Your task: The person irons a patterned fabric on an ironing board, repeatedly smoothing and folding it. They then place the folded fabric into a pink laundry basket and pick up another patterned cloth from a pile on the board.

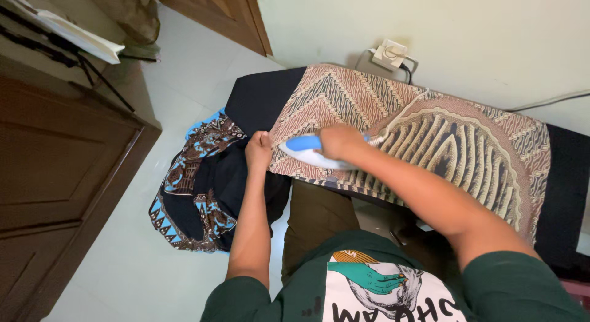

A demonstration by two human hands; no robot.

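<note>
Where white floor (129, 260) meets wall (467, 33), patterned cloth (467, 143) covers the board (261, 97)

A room in a home, pale tiled floor (166, 94), dark brown panelled wooden cabinet (61, 168), wooden door (227, 17), white wall socket with plugged cords (389, 54) on a pale green wall (479, 33), brown patterned batik cloth (442, 137) spread over a black padded ironing surface (261, 97)

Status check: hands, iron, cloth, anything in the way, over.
Right hand closed on blue-and-white iron, pressing brown patterned cloth. Left hand gripping cloth edge. Dark blue-patterned garment hangs off board end; path clear.
</note>
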